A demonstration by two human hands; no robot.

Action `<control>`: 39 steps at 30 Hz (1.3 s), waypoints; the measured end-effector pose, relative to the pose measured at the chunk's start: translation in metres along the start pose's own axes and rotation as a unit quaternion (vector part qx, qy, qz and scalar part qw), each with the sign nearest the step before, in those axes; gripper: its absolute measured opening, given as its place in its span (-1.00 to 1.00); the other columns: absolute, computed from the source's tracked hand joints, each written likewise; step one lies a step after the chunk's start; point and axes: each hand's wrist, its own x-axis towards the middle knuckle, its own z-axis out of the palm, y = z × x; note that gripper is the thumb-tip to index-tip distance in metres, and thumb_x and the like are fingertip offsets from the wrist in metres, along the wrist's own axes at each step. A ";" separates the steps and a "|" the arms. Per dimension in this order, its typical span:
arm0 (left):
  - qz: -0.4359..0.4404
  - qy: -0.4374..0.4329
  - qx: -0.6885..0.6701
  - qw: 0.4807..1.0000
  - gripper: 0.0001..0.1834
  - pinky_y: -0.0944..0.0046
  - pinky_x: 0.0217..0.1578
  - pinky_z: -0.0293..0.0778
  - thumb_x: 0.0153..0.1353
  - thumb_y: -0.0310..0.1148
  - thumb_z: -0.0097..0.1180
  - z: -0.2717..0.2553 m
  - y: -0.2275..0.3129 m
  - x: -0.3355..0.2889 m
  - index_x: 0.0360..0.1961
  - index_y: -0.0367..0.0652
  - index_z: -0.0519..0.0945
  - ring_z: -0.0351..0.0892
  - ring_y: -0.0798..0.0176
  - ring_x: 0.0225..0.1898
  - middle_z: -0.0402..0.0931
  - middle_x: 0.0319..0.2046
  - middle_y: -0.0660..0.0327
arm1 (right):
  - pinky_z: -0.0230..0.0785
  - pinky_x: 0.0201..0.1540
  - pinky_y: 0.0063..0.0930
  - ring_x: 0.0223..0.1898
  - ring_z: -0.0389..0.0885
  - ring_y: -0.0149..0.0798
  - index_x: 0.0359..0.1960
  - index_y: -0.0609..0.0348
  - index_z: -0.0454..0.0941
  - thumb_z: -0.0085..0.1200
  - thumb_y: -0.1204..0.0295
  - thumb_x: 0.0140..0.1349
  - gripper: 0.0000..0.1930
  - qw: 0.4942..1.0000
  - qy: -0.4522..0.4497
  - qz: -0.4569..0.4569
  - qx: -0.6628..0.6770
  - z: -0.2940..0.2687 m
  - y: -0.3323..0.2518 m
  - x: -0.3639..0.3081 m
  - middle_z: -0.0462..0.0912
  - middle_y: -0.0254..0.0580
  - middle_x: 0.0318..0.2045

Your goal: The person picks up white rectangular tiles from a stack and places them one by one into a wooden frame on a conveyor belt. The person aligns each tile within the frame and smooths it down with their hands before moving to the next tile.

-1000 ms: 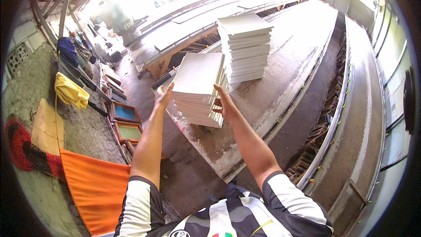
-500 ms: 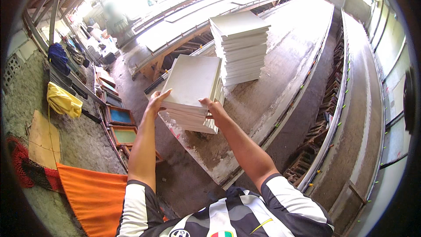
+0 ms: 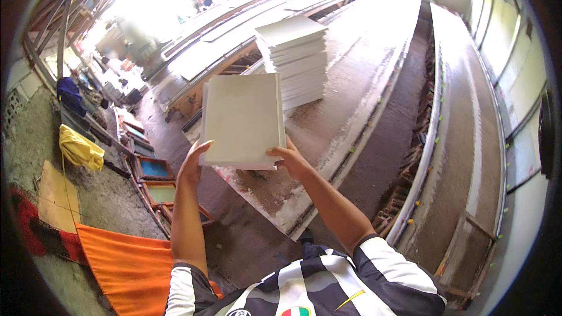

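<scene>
- The left hand (image 3: 192,162) and right hand (image 3: 291,162) grip the near corners of a stack of pale sheets (image 3: 243,120), thumbs on top.
- That stack is by the near left corner of the bench (image 3: 357,93); whether its underside touches is hidden.
- Uneven squeezing could let the sheets slide apart.
- Its far end, with no hand there, could dip or knock the taller stack (image 3: 301,64) behind.
</scene>
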 end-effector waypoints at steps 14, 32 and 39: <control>0.009 -0.222 -0.098 0.970 -0.09 -0.01 0.03 0.56 0.00 -0.12 0.29 0.169 -0.075 -0.214 0.38 -0.19 0.26 0.55 0.08 0.12 0.51 0.09 0.07 | -0.08 0.46 -0.11 0.39 0.23 -0.05 0.49 0.15 0.08 0.39 0.35 -0.19 0.10 0.990 0.091 -0.089 -0.060 -0.064 -0.005 -0.292 0.34 0.02 0.32; -0.125 -0.339 -0.173 0.916 -0.07 0.01 0.02 0.51 -0.05 -0.04 0.33 0.489 -0.221 -0.502 0.33 -0.21 0.26 0.51 0.07 0.07 0.43 0.05 0.08 | 0.20 0.32 -0.25 0.24 0.42 -0.18 0.35 0.22 0.30 0.48 0.05 -0.01 -0.07 0.884 0.413 -0.211 -0.046 -0.203 -0.022 -0.742 0.48 -0.07 0.17; -0.100 -0.358 -0.204 0.906 -0.10 0.00 0.02 0.50 -0.05 -0.10 0.32 0.613 -0.252 -0.625 0.31 -0.20 0.27 0.49 0.06 0.07 0.43 0.03 0.09 | 0.26 0.31 -0.11 0.25 0.42 -0.06 0.33 0.27 0.31 0.50 0.08 -0.02 -0.07 0.836 0.486 -0.243 0.081 -0.246 -0.032 -0.875 0.43 0.02 0.23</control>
